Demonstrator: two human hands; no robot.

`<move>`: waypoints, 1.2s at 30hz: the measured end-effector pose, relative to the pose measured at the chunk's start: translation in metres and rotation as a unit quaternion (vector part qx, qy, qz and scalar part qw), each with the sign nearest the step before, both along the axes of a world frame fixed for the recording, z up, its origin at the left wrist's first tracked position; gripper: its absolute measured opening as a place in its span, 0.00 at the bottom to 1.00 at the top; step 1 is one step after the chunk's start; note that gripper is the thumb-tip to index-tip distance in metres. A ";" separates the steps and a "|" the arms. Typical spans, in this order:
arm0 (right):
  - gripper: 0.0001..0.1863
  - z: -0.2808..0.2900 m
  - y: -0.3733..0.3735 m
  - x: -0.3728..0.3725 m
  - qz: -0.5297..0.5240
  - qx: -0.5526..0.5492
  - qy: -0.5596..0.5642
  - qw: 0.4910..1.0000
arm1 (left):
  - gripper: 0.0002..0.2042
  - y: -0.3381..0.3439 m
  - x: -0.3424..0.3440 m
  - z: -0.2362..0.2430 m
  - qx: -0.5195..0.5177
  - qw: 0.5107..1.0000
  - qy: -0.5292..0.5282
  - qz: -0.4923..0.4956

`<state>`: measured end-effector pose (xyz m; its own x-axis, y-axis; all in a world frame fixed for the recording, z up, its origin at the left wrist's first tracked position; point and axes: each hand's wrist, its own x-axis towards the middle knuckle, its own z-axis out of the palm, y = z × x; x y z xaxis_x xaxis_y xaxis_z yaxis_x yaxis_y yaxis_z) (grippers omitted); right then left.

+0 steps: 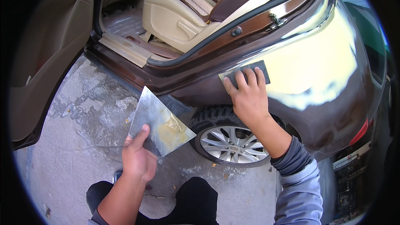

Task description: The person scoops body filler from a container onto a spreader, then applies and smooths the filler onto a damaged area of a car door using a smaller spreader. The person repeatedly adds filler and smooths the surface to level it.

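My left hand [139, 156] grips a flat metal mixing plate [152, 112] by its lower left edge, thumb on top. A lump of yellowish body filler [173, 129] is smeared on the plate's right part. With fingers spread across its back, my right hand [248, 96] holds a dark rectangular spreader [262, 67] against the brown car's rear side panel. The spreader lies at the left end of a broad pale yellow filler patch [312, 64], whose edges fade to white. Its working edge is partly hidden under my fingers.
Below the panel stands the rear wheel [233, 143] with silver spokes. An open car door [54, 46] fills the left side, and a beige seat [175, 21] shows through the doorway. A red tail light [360, 132] sits at the right. Rough concrete [79, 158] lies underfoot.
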<state>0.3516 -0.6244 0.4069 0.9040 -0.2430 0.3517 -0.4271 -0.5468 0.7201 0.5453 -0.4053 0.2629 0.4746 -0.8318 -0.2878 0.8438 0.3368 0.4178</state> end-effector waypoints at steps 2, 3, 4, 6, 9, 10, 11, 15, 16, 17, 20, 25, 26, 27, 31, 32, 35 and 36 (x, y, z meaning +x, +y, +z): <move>0.24 -0.002 0.002 0.002 -0.012 0.002 -0.004 1.000 | 0.18 -0.002 0.000 0.000 0.005 1.000 0.002 -0.005; 0.24 -0.003 0.002 0.003 -0.012 0.003 -0.009 1.000 | 0.18 -0.003 -0.001 0.000 -0.001 1.000 0.003 -0.008; 0.24 -0.004 0.002 0.004 -0.012 0.005 -0.015 1.000 | 0.19 -0.004 -0.001 0.000 -0.007 1.000 0.004 -0.010; 0.24 -0.006 0.003 0.005 -0.017 0.004 -0.024 1.000 | 0.19 -0.007 -0.001 0.000 -0.013 1.000 0.005 -0.012; 0.25 -0.011 0.006 0.005 -0.031 0.014 -0.043 0.998 | 0.19 -0.011 -0.001 -0.001 -0.009 1.000 0.009 -0.012; 0.26 -0.013 0.007 0.005 -0.037 0.019 -0.050 0.998 | 0.19 -0.012 -0.001 -0.001 -0.006 1.000 0.013 -0.014; 0.26 -0.014 0.008 0.005 -0.041 0.017 -0.052 0.998 | 0.19 -0.013 -0.001 -0.001 -0.004 1.000 0.017 -0.015; 0.26 -0.020 0.011 0.005 -0.046 0.013 -0.064 0.997 | 0.20 -0.016 0.001 -0.003 -0.015 1.000 0.021 -0.016; 0.26 -0.022 0.012 0.004 -0.044 0.013 -0.070 0.996 | 0.20 -0.016 0.001 -0.003 -0.016 1.000 0.021 -0.014; 0.26 -0.023 0.012 0.004 -0.046 0.016 -0.072 0.996 | 0.20 -0.017 0.001 -0.003 -0.017 1.000 0.021 -0.013; 0.25 -0.028 0.013 0.002 -0.047 0.021 -0.077 0.996 | 0.18 -0.018 0.002 -0.003 -0.013 1.000 0.024 -0.015; 0.24 -0.038 0.013 -0.003 -0.042 0.018 -0.074 0.996 | 0.16 -0.018 0.002 -0.001 -0.013 0.999 0.026 -0.015; 0.25 -0.040 0.014 -0.003 -0.047 0.019 -0.076 0.996 | 0.16 -0.018 0.002 -0.001 -0.013 0.999 0.027 -0.015; 0.25 -0.042 0.015 -0.004 -0.052 0.020 -0.078 0.995 | 0.16 -0.018 0.003 -0.001 -0.015 0.999 0.028 -0.016; 0.26 -0.047 0.018 -0.005 -0.066 0.029 -0.077 0.994 | 0.15 -0.019 0.003 -0.002 -0.013 0.999 0.031 -0.015; 0.26 -0.048 0.019 -0.006 -0.065 0.031 -0.076 0.994 | 0.15 -0.020 0.002 -0.002 -0.010 0.999 0.032 -0.013; 0.26 -0.050 0.020 -0.008 -0.062 0.035 -0.075 0.995 | 0.15 -0.020 0.002 -0.002 -0.020 0.999 0.032 -0.016; 0.26 -0.051 0.020 -0.009 -0.062 0.035 -0.074 0.995 | 0.15 -0.020 0.003 -0.002 -0.023 0.999 0.032 -0.018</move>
